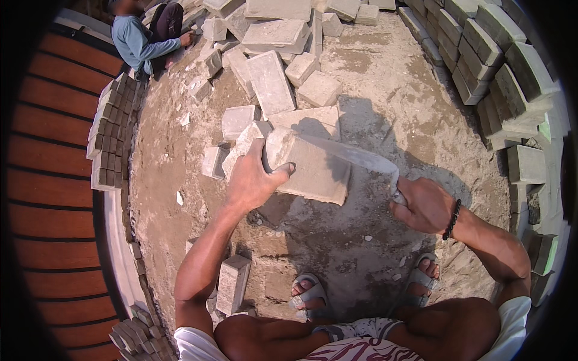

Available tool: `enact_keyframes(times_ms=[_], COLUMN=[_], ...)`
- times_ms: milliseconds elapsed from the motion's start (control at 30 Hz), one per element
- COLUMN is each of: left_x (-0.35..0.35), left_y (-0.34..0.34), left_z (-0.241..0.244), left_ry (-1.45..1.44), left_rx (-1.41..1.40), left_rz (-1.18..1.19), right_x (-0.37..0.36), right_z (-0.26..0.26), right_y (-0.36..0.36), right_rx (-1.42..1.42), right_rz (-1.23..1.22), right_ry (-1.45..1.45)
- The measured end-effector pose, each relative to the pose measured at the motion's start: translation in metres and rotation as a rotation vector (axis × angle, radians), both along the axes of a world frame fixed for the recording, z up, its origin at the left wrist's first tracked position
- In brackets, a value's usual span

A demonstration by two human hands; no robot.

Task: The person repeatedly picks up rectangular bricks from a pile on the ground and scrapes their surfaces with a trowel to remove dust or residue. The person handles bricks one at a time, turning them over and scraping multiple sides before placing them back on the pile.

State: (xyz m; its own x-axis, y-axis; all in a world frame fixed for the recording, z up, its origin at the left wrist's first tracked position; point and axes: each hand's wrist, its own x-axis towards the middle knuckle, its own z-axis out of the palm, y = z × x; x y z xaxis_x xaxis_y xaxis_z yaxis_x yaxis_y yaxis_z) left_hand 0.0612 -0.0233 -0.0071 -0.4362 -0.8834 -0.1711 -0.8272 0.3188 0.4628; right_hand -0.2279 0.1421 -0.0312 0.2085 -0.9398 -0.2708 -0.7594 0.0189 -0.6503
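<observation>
My left hand [257, 176] grips the near left edge of a pale concrete block [318, 169], thumb on its face and fingers over its broken end. The block is tilted and rests among other blocks. In my right hand [422, 203] is the handle of a trowel [356, 155], whose long grey blade reaches left to the block's upper broken edge. Whether the blade touches it I cannot tell. Broken block pieces [241, 122] lie just beyond my left hand, and a longer block [271, 83] leans behind them.
A person [144, 43] in a blue top crouches at the upper left. Block rubble [277, 36] is heaped ahead. Large blocks [483, 40] are stacked along the right; small ones [108, 140] line the left beside orange slats [52, 189]. A block [233, 284] stands near my feet.
</observation>
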Motion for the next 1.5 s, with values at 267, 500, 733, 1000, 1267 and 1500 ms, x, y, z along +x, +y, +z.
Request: enact_keyframes(times_ms=[267,500,733,1000,1267,1500], left_x=[0.005,0.003,-0.008,0.007,0.008,0.022], left_y=[-0.001,0.004,0.010,-0.001,0.011,0.023], left_z=[0.001,0.000,0.009,-0.002,0.004,-0.013], left_ry=[0.022,0.012,-0.053,0.058,0.029,0.165], left_rx=[0.029,-0.012,0.053,0.039,0.064,-0.052], left_rz=[0.034,0.014,0.020,0.077,0.160,0.121], right_x=[-0.036,-0.010,0.001,-0.017,0.012,0.011], right_z=[-0.025,0.011,-0.023,-0.031,-0.053,-0.055], right_y=[0.024,0.015,0.021,0.048,0.026,0.043], right_rx=[0.107,0.006,-0.143,0.000,-0.031,0.126], right_rz=[0.021,-0.025,-0.058,-0.045,-0.014,-0.193], right_ry=[0.252,0.134,0.141,0.213,0.084,-0.130])
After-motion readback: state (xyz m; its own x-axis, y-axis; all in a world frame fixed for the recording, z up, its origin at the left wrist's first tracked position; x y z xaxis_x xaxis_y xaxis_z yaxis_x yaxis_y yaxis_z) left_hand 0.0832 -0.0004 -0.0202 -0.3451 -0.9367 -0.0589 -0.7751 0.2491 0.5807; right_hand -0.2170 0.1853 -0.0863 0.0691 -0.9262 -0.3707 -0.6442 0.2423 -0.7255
